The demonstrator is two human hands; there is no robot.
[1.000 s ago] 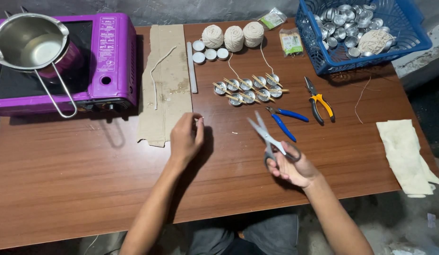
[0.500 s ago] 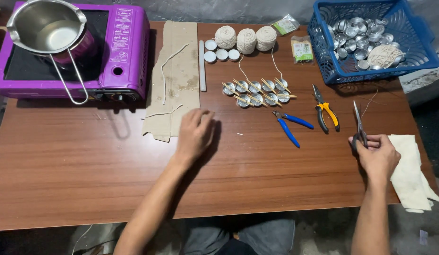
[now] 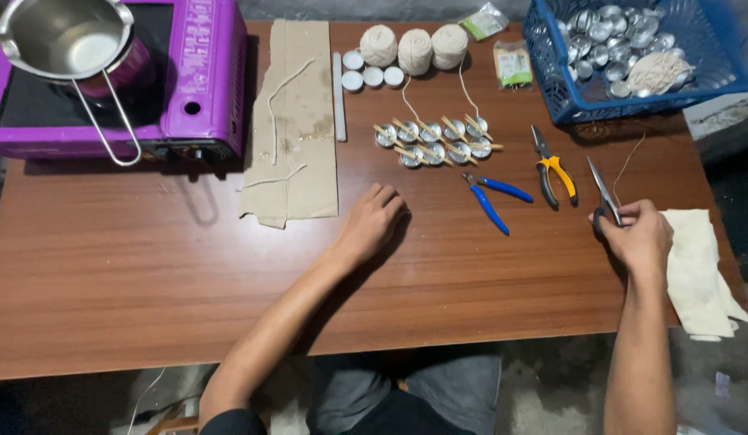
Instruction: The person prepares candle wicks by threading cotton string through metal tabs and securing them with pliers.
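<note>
Right hand: the right hand (image 3: 638, 236) is clenched around the handles of a pair of scissors (image 3: 604, 193), blades pointing away from the person, at the right end of the desk (image 3: 132, 274), just beside a cream cloth (image 3: 700, 270).
Left hand: the left hand (image 3: 372, 224) rests palm down on the bare wood, fingers loosely curled and grasping nothing (it seems only to steady the body).
Pliers: two, one blue-handled (image 3: 491, 197) and one yellow-handled (image 3: 551, 167), lying between the two hands, within easy reach of either.
Tin cups: about eight small metal cups (image 3: 434, 141) in two rows, thin sticks laid across them, apparently to hold wicks upright.
String balls: three (image 3: 414, 47) along the far edge, two with strands trailing down to the cups.
White discs: three (image 3: 372, 76) beside the balls.
Basket: one blue basket (image 3: 551, 72) of spare cups.
Stove: one purple stove (image 3: 205, 89) carrying one metal pot (image 3: 64, 36).
Cardboard: one sheet (image 3: 301, 121), with two wick lengths laid on it.
</note>
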